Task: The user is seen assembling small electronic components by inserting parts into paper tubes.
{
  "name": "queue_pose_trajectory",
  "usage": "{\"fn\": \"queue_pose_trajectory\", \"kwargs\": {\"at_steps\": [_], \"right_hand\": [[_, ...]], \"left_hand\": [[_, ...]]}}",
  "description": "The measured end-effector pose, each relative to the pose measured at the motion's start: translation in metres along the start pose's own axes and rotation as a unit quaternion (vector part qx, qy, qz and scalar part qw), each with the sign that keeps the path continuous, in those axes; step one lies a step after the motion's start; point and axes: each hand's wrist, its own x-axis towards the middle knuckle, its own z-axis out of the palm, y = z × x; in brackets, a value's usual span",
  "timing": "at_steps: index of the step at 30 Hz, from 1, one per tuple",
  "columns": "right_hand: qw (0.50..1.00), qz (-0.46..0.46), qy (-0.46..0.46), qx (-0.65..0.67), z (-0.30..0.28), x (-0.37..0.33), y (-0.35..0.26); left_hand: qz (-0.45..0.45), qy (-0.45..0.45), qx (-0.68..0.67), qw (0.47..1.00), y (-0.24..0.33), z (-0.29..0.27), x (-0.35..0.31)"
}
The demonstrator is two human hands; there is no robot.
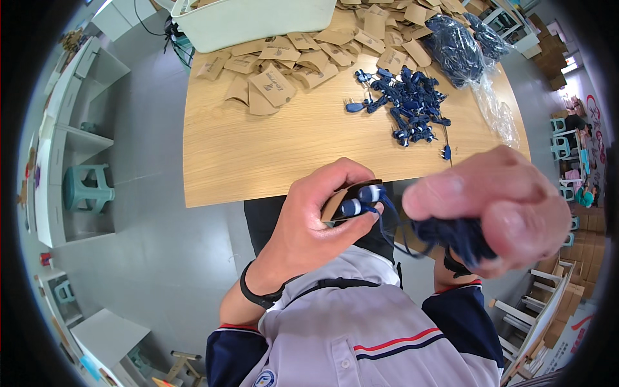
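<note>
My left hand is closed around a small brown cardboard pillow box, held in front of the table's near edge. Two dark blue earbuds with white bands stick out at the box's open end. Their thin cord loops across to my right hand, which is raised close to the camera and blurred. It grips a bundle of dark blue earphone cord between thumb and fingers. On the table beyond lies a tangled heap of dark blue earphones, some with their plugs showing.
Many brown pillow boxes are piled across the back of the wooden table. A white bin stands at the back left. Clear plastic bags of dark blue earphones lie at the back right. On the floor at left stands a green stool.
</note>
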Motion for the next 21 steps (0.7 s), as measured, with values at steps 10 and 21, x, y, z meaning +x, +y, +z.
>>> {"fn": "queue_pose_trajectory", "kwargs": {"at_steps": [10, 21], "right_hand": [[0.991, 0.107, -0.068, 0.035, 0.016, -0.013, 0.014], [0.984, 0.131, -0.093, -0.078, 0.025, -0.044, 0.021]], "left_hand": [[0.133, -0.059, 0.054, 0.988, -0.009, -0.004, 0.002], [-0.050, -0.177, -0.105, 0.977, -0.031, -0.029, 0.005]]}}
